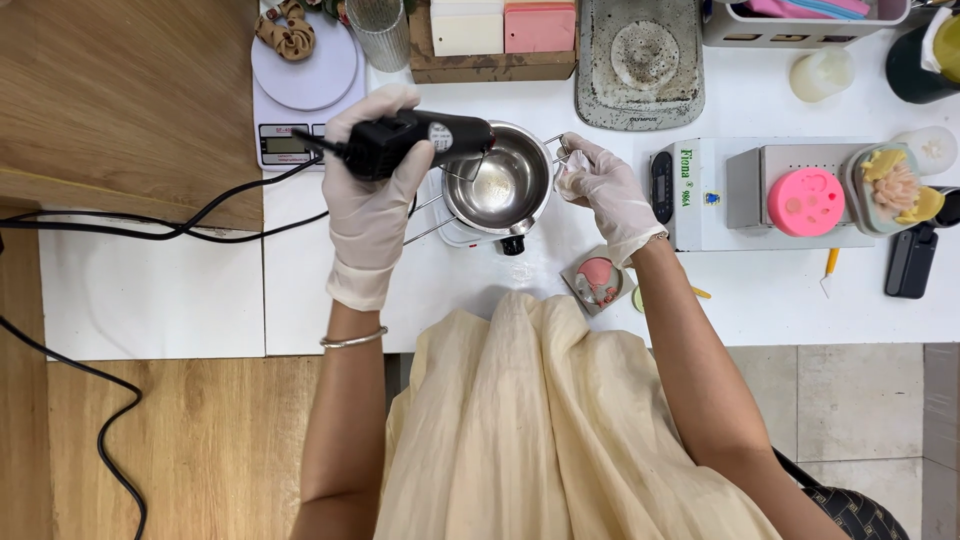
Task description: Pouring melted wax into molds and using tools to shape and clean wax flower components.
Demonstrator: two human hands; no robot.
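My left hand [368, 190], in a white glove, grips a black corded heat tool [415, 140] whose nozzle points into a shiny steel pot [500, 182] sitting on a small burner on the white table. My right hand [605, 190], also gloved, pinches the pot's wire handle [556, 152] at its right rim, together with a bit of white tissue. The pot holds a little clear liquid.
A digital scale [300, 90] with a scrunchie lies behind my left hand, beside a ribbed glass [380, 30]. A white machine [690, 190], a pink round mould [806, 202] and a flower-shaped piece [895, 185] stand to the right. A small pink mould [598, 280] lies under my right wrist. The tool's black cable [150, 225] trails left.
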